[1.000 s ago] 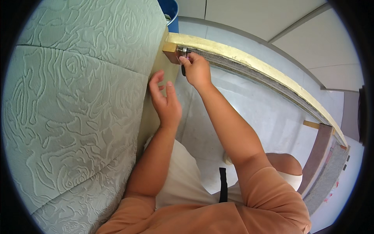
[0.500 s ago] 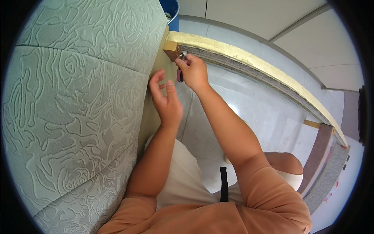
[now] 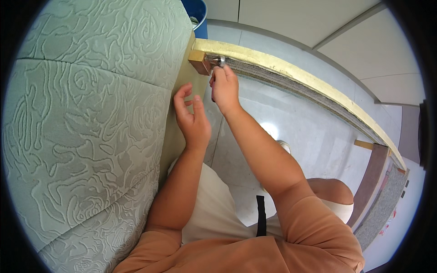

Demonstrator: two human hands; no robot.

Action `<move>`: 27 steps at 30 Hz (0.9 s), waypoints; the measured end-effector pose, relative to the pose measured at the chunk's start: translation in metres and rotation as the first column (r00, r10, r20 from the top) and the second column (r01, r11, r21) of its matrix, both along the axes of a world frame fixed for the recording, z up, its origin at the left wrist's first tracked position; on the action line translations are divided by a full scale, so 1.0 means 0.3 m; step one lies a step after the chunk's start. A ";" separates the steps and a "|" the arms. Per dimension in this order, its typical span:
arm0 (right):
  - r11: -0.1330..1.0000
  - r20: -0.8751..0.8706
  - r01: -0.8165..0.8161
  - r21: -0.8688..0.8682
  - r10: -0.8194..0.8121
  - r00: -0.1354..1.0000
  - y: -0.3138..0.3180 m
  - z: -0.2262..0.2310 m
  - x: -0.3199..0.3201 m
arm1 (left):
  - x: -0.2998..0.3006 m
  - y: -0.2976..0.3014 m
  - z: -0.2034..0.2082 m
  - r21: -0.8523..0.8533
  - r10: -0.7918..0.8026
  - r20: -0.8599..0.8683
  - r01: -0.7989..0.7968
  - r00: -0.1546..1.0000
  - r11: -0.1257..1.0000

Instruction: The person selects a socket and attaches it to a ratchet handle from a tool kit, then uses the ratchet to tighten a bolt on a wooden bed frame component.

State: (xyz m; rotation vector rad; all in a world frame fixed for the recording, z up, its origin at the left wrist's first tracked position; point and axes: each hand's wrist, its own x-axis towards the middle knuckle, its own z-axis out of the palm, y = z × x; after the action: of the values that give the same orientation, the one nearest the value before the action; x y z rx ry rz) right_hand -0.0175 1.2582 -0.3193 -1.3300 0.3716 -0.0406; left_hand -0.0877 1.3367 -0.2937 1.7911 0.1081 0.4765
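Note:
My right hand (image 3: 225,88) is closed around the handle of a hand tool with a shiny round metal head (image 3: 221,61). Only a bit of its dark pinkish handle shows below my fingers. From the head a thin metal part points left at the wooden block (image 3: 199,62), which sits at the corner of a frame; whether they touch, I cannot tell. My left hand (image 3: 195,119) hovers nearer to me, empty, with fingers loosely curved and thumb apart. It is beside the pale green embossed upholstery (image 3: 95,123) on my left.
A long rail (image 3: 282,67) with a cream top and grey padded side curves away to the right. It meets a brown board (image 3: 371,182) there. Behind the corner stands a blue bin (image 3: 200,31). Pale cabinets (image 3: 291,20) line the far side above grey floor tiles (image 3: 300,118).
My right hand has turned and shifted slightly, and the tool's metal head has swung to the right, away from the block. My left hand has barely moved.

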 end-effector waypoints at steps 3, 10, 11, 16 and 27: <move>0.991 0.027 -0.025 0.133 0.022 0.999 0.002 -0.005 -0.011 | -0.001 0.001 -0.005 -0.015 -0.004 0.005 0.004 1.000 1.000; 1.000 0.008 0.029 -0.003 -0.029 1.000 0.025 -0.015 0.015 | 0.000 -0.004 -0.004 -0.009 0.001 -0.005 -0.001 1.000 1.000; 1.000 0.008 0.018 -0.012 -0.018 1.000 0.024 -0.011 0.013 | 0.000 -0.003 -0.005 -0.010 -0.001 -0.006 0.000 1.000 1.000; 0.967 -0.093 0.001 0.255 0.024 0.995 0.020 0.055 -0.008 | -0.004 -0.002 -0.002 -0.021 0.001 -0.013 -0.001 1.000 1.000; 0.985 -0.117 0.045 0.166 -0.025 0.993 0.019 0.079 -0.002 | -0.001 -0.003 -0.002 -0.037 -0.008 -0.003 0.008 1.000 0.999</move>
State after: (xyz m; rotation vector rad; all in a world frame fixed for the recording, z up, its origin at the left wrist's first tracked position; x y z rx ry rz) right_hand -0.0182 1.2641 -0.2954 -1.1612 0.4854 0.0373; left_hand -0.0880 1.3357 -0.2943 1.7560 0.1118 0.4632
